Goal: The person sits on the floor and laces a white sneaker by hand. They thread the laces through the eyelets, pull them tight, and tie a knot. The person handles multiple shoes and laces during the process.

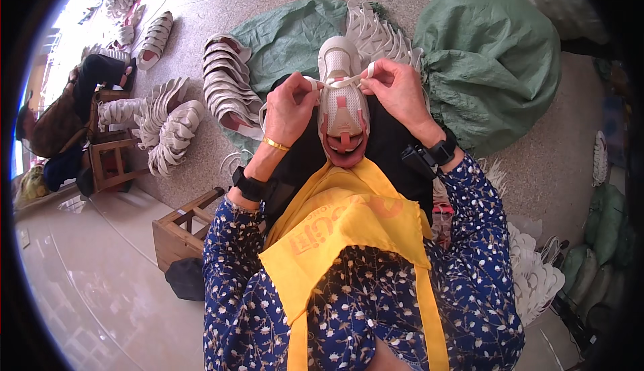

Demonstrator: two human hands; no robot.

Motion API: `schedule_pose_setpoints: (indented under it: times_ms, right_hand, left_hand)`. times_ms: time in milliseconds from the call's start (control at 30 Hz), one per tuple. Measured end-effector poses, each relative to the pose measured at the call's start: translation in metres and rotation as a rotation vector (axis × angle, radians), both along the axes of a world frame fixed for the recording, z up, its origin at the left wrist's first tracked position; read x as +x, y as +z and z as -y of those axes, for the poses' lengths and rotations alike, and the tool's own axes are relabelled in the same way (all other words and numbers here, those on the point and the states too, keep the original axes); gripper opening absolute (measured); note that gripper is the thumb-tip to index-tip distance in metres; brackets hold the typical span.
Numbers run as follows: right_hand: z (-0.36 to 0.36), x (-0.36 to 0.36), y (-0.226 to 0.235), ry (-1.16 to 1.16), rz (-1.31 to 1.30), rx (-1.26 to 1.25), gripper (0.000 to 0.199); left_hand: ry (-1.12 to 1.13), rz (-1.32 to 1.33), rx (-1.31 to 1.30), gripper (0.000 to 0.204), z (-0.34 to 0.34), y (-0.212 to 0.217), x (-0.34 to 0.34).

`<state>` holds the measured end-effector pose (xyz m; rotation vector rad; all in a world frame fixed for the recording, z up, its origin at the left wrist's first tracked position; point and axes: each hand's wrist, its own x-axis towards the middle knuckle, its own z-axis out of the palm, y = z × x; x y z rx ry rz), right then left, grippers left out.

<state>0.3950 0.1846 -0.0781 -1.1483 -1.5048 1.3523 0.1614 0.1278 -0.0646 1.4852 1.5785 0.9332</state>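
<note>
Blue flowered clothes [362, 290] lie nearest; at twelve o'clock a shoe [343, 106], its lace [345, 82] crossed near the toe [337, 49], left hand [292, 109] and right hand [400, 92] each pinching one side, fingertips together; toward six o'clock it seems unlaced, though detail is poor

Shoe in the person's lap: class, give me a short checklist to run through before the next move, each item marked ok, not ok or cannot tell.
1. Toe of the shoe points away from the yellow apron: ok.
2. Left hand pinches the lace: ok.
3. Right hand pinches the lace on the other side: ok.
4. Lacing reaches the ankle opening: not ok, the lace crosses nearer the toe.
5. Both lace ends equally long: cannot tell, the hands partly hide them.
</note>
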Motion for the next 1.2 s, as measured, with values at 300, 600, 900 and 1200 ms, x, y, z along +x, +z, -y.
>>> schedule_pose_setpoints:
  times_ms: [300, 600, 900, 1200]
  right_hand:
    - [0.008, -0.002, 0.007, -0.022, 0.062, 0.058, 0.005]
    - [0.005, -0.005, 0.012, 0.036, 0.242, 0.133, 0.009]
    - [0.004, -0.004, 0.006, 0.058, 0.223, 0.099, 0.008]
    - [0.005, -0.003, 0.007, 0.06, 0.196, 0.027, 0.007]
  left_hand:
    - [-0.017, 0.052, -0.025, 0.003, 0.001, 0.005, -0.001]
    - [0.087, 0.205, -0.001, 0.006, 0.001, -0.002, 0.002]
    - [0.145, 0.128, 0.049, 0.007, 0.003, -0.004, 0.007]
    - [0.16, -0.13, 0.115, 0.013, 0.001, 0.001, 0.008]
